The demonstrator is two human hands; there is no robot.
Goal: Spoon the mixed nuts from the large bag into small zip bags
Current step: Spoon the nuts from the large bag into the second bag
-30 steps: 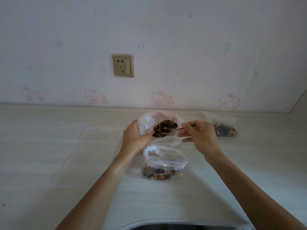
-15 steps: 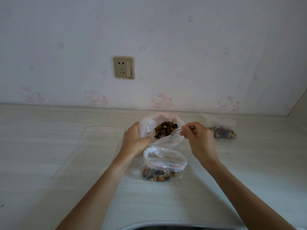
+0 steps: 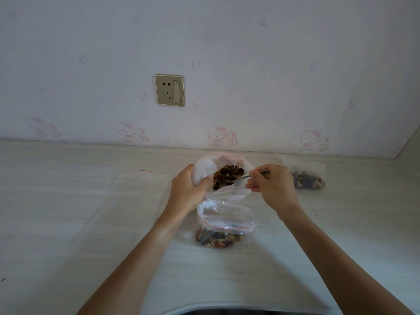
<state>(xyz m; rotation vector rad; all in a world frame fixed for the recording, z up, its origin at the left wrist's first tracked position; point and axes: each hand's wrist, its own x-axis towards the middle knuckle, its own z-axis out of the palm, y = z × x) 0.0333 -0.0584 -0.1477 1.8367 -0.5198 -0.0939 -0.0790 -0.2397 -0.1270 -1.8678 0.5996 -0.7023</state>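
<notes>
Clear plastic is nearly everything here: the large bag (image 3: 221, 169) stands at the middle of the pale counter (image 3: 68, 212), its mouth gathered and gripped at the left side by the left hand (image 3: 188, 189), fingers curled round the film. Dark mixed nuts (image 3: 227, 177) show inside its opening. The right hand (image 3: 272, 187) pinches the handle of a metal spoon (image 3: 244, 177), whose long axis runs nearly level, right to left, with the bowl end buried in or at the nuts; how full it is I cannot tell.

The small zip bag (image 3: 226, 220) being filled sits directly nearer than the large bag, just below both hands, its red-lined mouth standing open and facing up, with a shallow layer of nuts at its base. So the loaded spoon likely has only to draw back toward the person and tip downward; the right hand is the one placed for that.

A filled small bag (image 3: 306, 180) lies at the far right, and flat empty zip bags (image 3: 136, 189) lie to the left.
</notes>
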